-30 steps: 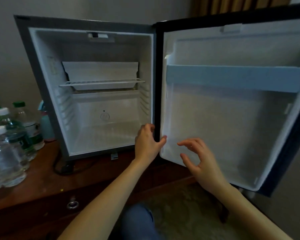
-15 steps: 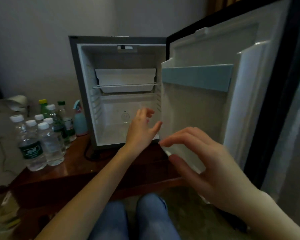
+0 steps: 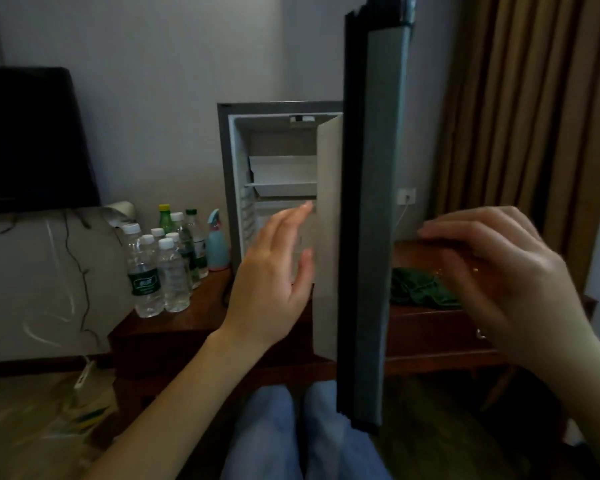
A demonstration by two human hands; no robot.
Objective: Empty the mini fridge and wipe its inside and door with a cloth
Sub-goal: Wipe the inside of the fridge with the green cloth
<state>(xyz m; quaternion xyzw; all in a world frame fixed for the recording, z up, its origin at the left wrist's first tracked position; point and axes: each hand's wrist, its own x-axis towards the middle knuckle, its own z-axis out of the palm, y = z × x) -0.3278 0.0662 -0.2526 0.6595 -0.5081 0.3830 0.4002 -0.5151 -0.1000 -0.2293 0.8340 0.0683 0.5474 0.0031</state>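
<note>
The mini fridge (image 3: 234, 188) stands on a wooden cabinet (image 3: 201, 317), its white inside bare except for a wire shelf (image 3: 279, 185). Its door (image 3: 374, 237) points edge-on straight at me and splits the view. My left hand (image 3: 274, 271) floats left of the door with straight fingers, in front of the fridge opening, holding nothing. My right hand (image 3: 499, 282) hovers on the door's right side, fingers loosely bent and empty. A dark green cloth (image 3: 420, 289) lies crumpled on the cabinet right of the door, partly behind my right hand.
Several water and drink bottles (image 3: 160, 271) and a pale blue spray bottle (image 3: 217, 244) stand left of the fridge. A dark TV (image 3: 32, 136) sits at far left. Brown curtains (image 3: 520, 116) hang at the right. My legs (image 3: 291, 434) are below.
The view has pulled back and swung right, so the door now shows edge-on instead of its inner face. My right hand went from the door's inner side to its outer side.
</note>
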